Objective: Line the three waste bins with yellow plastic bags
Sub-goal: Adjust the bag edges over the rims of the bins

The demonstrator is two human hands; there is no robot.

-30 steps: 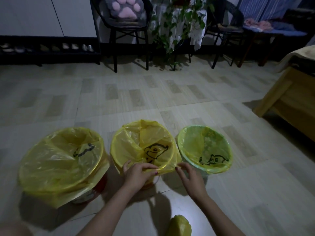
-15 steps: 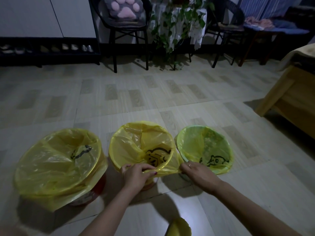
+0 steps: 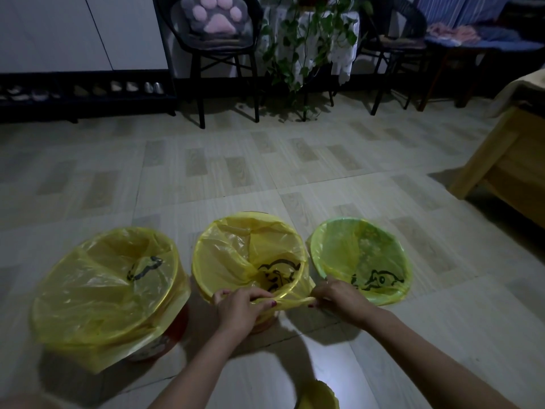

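Note:
Three waste bins stand in a row on the floor, each with a yellow plastic bag over its rim. The left bin (image 3: pixel 165 343) is red and its bag (image 3: pixel 103 290) hangs loosely over the side. The middle bin's bag (image 3: pixel 230 255) is pulled taut at the near edge. My left hand (image 3: pixel 239 311) and my right hand (image 3: pixel 339 299) both pinch that near edge, stretched into a strip between them. The right bin (image 3: pixel 359 255) is green under its bag.
A roll of yellow bags (image 3: pixel 317 397) lies on the floor between my forearms. A wooden bed frame (image 3: pixel 507 172) stands at the right. Black chairs (image 3: pixel 215 69), a trailing plant (image 3: pixel 300 48) and a shoe rack (image 3: pixel 82 93) line the far wall.
My right hand has moved right and taken hold of the middle bag's edge, drawing it out sideways into a tight strip. My left hand stays gripping the same edge.

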